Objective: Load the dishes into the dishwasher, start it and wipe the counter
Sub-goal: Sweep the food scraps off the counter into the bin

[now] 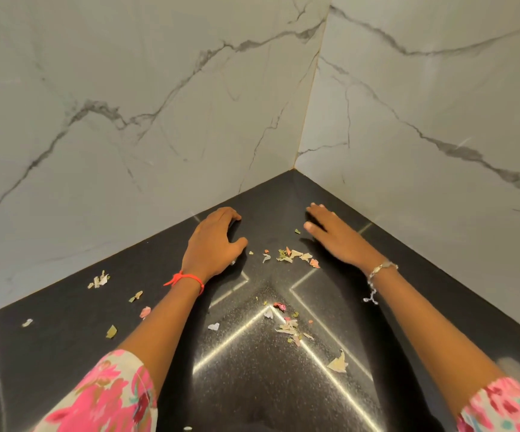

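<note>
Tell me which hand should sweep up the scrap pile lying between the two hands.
Right. The right hand lies open on the counter with the scrap pile just beside its thumb side; the left hand sits farther from it.

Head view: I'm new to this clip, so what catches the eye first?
Two bare hands, the left hand and right hand, rest on the black counter near its corner, under white marble walls. Between them and nearer the camera lie scattered scraps, pink, green and white.
</note>
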The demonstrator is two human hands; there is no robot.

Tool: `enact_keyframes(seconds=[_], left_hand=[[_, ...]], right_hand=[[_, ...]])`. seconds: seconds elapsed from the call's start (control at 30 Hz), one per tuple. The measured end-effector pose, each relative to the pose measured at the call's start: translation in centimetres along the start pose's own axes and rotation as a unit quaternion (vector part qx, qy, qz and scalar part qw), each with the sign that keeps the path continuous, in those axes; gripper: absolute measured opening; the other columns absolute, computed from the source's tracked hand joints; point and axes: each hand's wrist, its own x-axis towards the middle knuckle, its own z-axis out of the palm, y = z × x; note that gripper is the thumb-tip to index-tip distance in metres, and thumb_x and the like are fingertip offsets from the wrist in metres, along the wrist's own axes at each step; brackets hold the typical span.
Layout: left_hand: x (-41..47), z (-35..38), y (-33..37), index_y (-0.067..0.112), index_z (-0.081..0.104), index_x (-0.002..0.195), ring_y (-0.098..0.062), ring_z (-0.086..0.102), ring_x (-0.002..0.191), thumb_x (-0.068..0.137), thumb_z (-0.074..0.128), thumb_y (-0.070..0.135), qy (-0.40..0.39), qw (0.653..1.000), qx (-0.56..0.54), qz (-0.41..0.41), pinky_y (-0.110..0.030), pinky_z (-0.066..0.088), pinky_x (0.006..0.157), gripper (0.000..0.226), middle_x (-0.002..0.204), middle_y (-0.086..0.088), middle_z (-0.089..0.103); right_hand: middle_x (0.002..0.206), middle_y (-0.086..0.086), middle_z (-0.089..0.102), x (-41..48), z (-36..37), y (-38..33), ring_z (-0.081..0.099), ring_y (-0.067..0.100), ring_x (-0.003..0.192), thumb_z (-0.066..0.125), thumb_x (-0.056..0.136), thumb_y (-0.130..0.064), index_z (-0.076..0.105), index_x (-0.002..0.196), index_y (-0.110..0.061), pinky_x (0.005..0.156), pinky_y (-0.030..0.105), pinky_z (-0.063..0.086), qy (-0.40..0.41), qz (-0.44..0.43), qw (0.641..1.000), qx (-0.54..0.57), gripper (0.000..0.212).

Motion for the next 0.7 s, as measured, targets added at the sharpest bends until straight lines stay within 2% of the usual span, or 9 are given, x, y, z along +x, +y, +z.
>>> enact_keyframes(seconds=[0.03,0.1,0.17,0.23,0.3,0.4,0.53,0.6,0.7], left_hand=[[0.0,0.0,0.0,0.018,0.051,0.118,-0.016,0.048,0.113,0.074,0.049,0.038,-0.001,1.000,0.000,0.000,-0.024,0.034,0.090,0.049,0.127,0.004,0.050],[0.0,-0.1,0.0,0.018,0.051,0.119,-0.017,0.048,0.114,0.077,0.050,0.036,-0.004,1.000,-0.003,-0.003,-0.025,0.034,0.091,0.046,0.128,0.003,0.050],[-0.1,-0.1,-0.1,0.017,0.051,0.121,-0.017,0.048,0.116,0.078,0.048,0.036,-0.004,1.000,-0.007,-0.005,-0.025,0.033,0.093,0.047,0.130,0.003,0.050],[0.0,0.1,-0.3,0.017,0.050,0.125,-0.016,0.045,0.122,0.083,0.048,0.034,-0.005,1.000,-0.015,-0.011,-0.027,0.032,0.100,0.046,0.135,0.002,0.048],[0.1,0.2,-0.4,0.017,0.048,0.130,-0.016,0.040,0.129,0.090,0.050,0.027,-0.006,0.999,-0.024,-0.021,-0.031,0.029,0.107,0.041,0.141,0.002,0.043],[0.2,0.2,-0.6,0.018,0.049,0.132,-0.013,0.035,0.133,0.092,0.047,0.020,-0.007,0.999,-0.028,-0.020,-0.031,0.026,0.110,0.040,0.144,0.003,0.041],[0.0,0.1,-0.7,0.018,0.047,0.134,-0.012,0.031,0.135,0.094,0.044,0.016,-0.019,0.999,-0.037,-0.018,-0.027,0.021,0.112,0.040,0.146,0.005,0.038],[-0.1,0.1,-0.8,0.017,0.043,0.137,-0.012,0.025,0.139,0.096,0.042,0.017,-0.030,0.999,-0.016,-0.006,-0.027,0.014,0.114,0.041,0.148,0.004,0.035],[-0.3,0.0,-0.5,0.014,0.037,0.141,-0.014,0.018,0.143,0.099,0.038,0.018,-0.056,0.998,0.016,0.000,-0.031,0.008,0.116,0.042,0.152,0.001,0.029]], right_hand=[[0.157,0.003,0.008,-0.2,0.9,-0.3,0.005,0.016,0.145,0.024,0.096,-0.053,0.017,0.149,-0.016,0.117,0.031,0.004,-0.012,-0.004,0.998,-0.055,0.064],[0.158,0.004,-0.001,-0.9,2.4,-1.9,-0.003,0.015,0.145,0.006,0.087,-0.068,0.009,0.149,-0.016,0.117,0.031,-0.002,-0.006,-0.021,0.995,-0.100,0.081],[0.157,0.000,-0.003,-2.5,3.4,-3.6,-0.006,0.010,0.144,-0.003,0.081,-0.068,0.006,0.149,-0.016,0.116,0.027,-0.005,-0.001,-0.053,0.993,-0.108,0.087],[0.155,-0.004,-0.006,-4.3,4.3,-5.0,-0.010,0.003,0.140,-0.004,0.080,-0.067,0.003,0.149,-0.018,0.114,0.023,-0.008,-0.012,-0.105,0.989,-0.107,0.084],[0.154,-0.011,-0.005,-5.9,4.4,-6.2,-0.011,-0.003,0.139,0.000,0.082,-0.067,0.004,0.149,-0.021,0.113,0.016,-0.008,-0.052,-0.147,0.987,-0.044,0.080],[0.154,-0.019,0.001,-5.8,3.7,-7.0,-0.005,-0.009,0.139,0.019,0.095,-0.052,0.012,0.149,-0.025,0.112,0.010,-0.004,-0.083,-0.160,0.981,0.070,0.060],[0.157,-0.005,0.003,-3.4,4.5,-7.4,-0.003,0.002,0.143,0.021,0.095,-0.053,0.014,0.150,-0.018,0.119,0.027,-0.001,-0.049,-0.163,0.983,-0.066,0.065],[0.157,-0.004,0.001,-4.1,5.4,-7.7,-0.008,0.001,0.141,0.011,0.090,-0.058,0.010,0.150,-0.018,0.116,0.023,-0.008,-0.048,-0.191,0.973,-0.121,0.072],[0.156,-0.009,-0.003,-7.5,5.6,-8.0,-0.011,-0.003,0.139,0.010,0.091,-0.055,0.006,0.149,-0.019,0.115,0.019,-0.009,-0.081,-0.221,0.967,-0.102,0.068]])
